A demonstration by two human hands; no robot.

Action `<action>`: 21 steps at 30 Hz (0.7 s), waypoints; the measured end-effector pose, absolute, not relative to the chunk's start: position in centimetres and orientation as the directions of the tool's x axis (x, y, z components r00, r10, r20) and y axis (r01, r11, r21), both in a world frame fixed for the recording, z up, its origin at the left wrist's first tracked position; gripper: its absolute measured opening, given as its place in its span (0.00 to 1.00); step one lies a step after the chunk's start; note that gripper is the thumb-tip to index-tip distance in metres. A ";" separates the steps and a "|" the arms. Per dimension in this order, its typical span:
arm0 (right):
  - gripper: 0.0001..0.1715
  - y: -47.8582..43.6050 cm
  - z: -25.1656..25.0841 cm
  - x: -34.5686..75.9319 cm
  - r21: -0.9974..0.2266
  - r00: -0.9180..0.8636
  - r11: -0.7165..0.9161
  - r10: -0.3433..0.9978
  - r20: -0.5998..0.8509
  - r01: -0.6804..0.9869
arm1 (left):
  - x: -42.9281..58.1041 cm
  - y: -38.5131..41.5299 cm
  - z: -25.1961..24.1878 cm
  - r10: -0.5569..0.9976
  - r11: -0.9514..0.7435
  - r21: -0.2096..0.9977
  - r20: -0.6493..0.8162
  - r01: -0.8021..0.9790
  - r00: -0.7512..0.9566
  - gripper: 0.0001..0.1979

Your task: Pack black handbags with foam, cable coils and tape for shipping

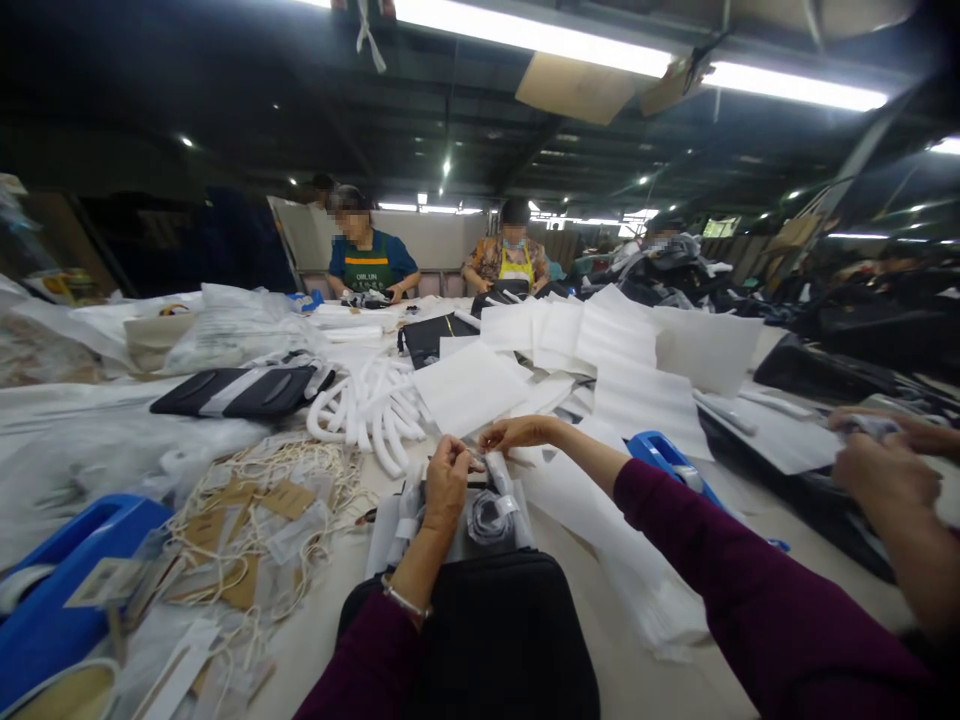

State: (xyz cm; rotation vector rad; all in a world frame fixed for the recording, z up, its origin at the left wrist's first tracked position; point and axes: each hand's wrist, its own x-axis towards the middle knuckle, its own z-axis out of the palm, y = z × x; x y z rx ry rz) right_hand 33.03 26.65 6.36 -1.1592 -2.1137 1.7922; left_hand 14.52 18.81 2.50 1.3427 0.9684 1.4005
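Note:
A black bag (510,630) lies in front of me on the table. Beyond its top edge are white-wrapped handle parts (405,520) and a rolled-up grey strap (491,517) with a white band. My left hand (446,485) reaches over the bag, its thumb and fingers pinched together above the wrapped parts. Close by on the right, my right hand (516,433) bends down with closed fingertips at the upper end of a white foam wrap (496,472). What either hand pinches is too small to make out.
Tags with strings (247,540) and a blue tape dispenser (75,580) lie left; another blue dispenser (667,460) is right. White foam tubes (367,410) and foam sheets (472,385) lie ahead. A co-worker's hands (889,460) work at right; two people sit across.

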 end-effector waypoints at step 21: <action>0.25 24.1 5.2 33.8 -0.978 -0.477 -0.206 0.864 -0.161 -0.044 | 14.3 18.4 3.4 0.978 -0.206 0.926 0.184 -0.315 -0.099 0.11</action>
